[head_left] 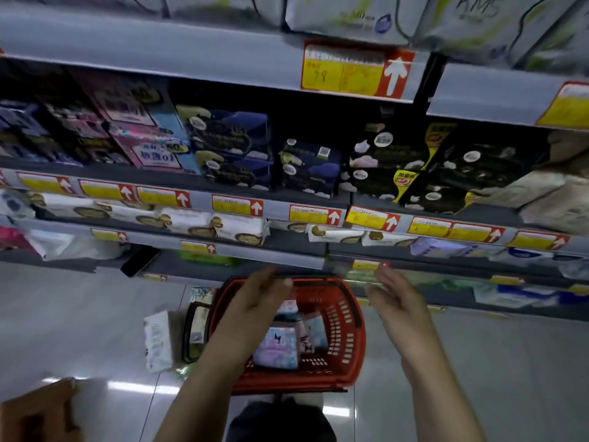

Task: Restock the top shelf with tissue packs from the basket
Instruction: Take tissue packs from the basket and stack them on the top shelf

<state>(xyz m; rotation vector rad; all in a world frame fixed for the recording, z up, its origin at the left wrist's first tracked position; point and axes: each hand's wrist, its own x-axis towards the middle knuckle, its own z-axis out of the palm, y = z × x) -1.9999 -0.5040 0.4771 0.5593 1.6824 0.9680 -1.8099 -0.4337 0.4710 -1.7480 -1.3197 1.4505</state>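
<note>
Left hand (255, 301) and right hand (395, 301) hover empty, fingers straight and slightly apart, over the red basket (357, 330) on the floor (95, 314), where the tissue packs (277, 349) lie ungripped. Judged step: reaching in for a pack. Next comes a grip, then a long lift past the jutting lower shelf lips (255, 252) to the top shelf (159, 49), staying aisle-side.

Navy packs (236, 148) and, at their 9 o'clock, pink boxes (140, 135) sit on middle shelf (274, 206); black-yellow packs (398, 164) at their 3 o'clock. Yellow-red price tag (353, 71) at 12 o'clock. White pack (157, 341) stands on glossy floor (79, 314), 7 o'clock.
</note>
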